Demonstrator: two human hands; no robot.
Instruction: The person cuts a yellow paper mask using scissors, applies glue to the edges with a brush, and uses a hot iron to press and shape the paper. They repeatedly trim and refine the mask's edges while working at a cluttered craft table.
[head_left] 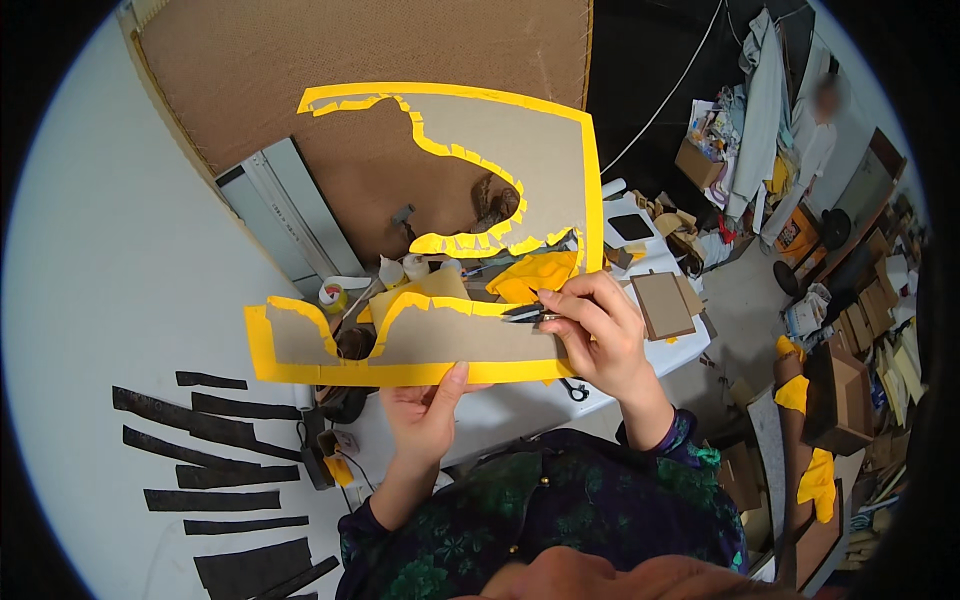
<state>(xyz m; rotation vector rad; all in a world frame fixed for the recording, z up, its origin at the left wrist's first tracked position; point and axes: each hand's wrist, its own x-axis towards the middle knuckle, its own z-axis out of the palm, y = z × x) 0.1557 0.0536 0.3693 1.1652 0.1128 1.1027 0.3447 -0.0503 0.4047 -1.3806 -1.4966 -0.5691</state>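
Note:
A large grey cardboard cutout (pixel 548 150) with curvy inner edges is held up above the table. Yellow fabric edging (pixel 330 374) runs along its outer border and folds over the inner curves in snipped tabs. My left hand (pixel 425 415) grips the board's lower edge, thumb on the front face and fingers behind. Small black-bladed snips (pixel 525 314) are in my right hand (pixel 605 335), pinched between thumb and fingers. Their blades lie close to the yellow edging of the lower strip. Crumpled yellow fabric (pixel 535 275) shows through the cutout's opening.
On the white table (pixel 480 425) are scissors (pixel 576 390), a brown-edged panel (pixel 662 305), a dark tablet-like thing (pixel 630 228) and bottles. Black strips (pixel 215 425) hang on the wall at left. Boxes and scraps crowd the right side, where a person (pixel 815 130) stands farther back.

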